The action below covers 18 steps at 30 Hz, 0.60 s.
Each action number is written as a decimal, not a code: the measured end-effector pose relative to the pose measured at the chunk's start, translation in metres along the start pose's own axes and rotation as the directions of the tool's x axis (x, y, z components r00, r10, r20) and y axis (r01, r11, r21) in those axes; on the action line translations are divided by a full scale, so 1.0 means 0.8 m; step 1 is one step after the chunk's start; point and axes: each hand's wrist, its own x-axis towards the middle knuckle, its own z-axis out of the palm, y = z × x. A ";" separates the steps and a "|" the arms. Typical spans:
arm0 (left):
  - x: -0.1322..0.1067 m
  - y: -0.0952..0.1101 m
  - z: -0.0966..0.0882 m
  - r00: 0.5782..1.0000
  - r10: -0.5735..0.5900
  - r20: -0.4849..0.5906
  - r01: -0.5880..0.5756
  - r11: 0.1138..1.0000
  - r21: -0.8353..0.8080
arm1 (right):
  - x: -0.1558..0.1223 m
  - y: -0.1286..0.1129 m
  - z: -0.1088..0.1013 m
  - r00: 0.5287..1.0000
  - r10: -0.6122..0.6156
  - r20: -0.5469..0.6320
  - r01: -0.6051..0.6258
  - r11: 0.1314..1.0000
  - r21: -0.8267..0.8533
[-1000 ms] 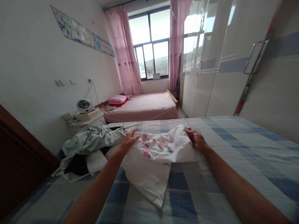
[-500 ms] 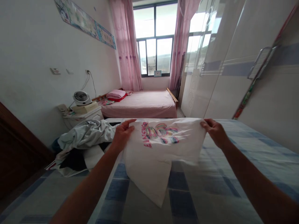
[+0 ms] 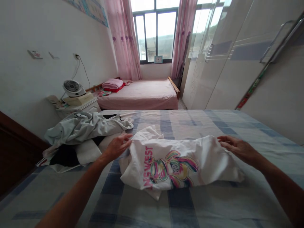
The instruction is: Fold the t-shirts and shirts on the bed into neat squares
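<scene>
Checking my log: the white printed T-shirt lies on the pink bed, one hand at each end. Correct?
No. The head view shows the white printed T-shirt on the blue-checked bed, not the pink bed; left hand and right hand at its ends.

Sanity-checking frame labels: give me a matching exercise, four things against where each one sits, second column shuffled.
1 white T-shirt
2 grey clothes heap
3 fan
4 clock

A on the windowsill
B on the box atop the bedside cabinet
C on the checked bed, between left hand and right hand
D at the bed's edge nearest the cabinet

Pairs: 1-C, 2-D, 3-B, 4-A
</scene>
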 end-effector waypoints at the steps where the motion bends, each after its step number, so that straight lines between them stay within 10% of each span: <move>1: 0.011 0.000 0.007 0.999 0.039 -0.029 -0.037 0.998 0.043 | 0.003 -0.011 0.006 0.999 -0.029 0.013 0.029 1.000 0.011; 11: 0.080 0.004 0.046 0.999 -0.029 0.028 0.023 0.983 0.182 | 0.029 -0.027 0.052 0.997 -0.042 0.072 0.051 0.990 -0.134; 18: 0.104 0.009 0.023 0.989 -0.121 0.086 0.121 0.993 0.005 | 0.019 -0.034 0.003 0.999 0.022 -0.035 -0.022 1.000 -0.013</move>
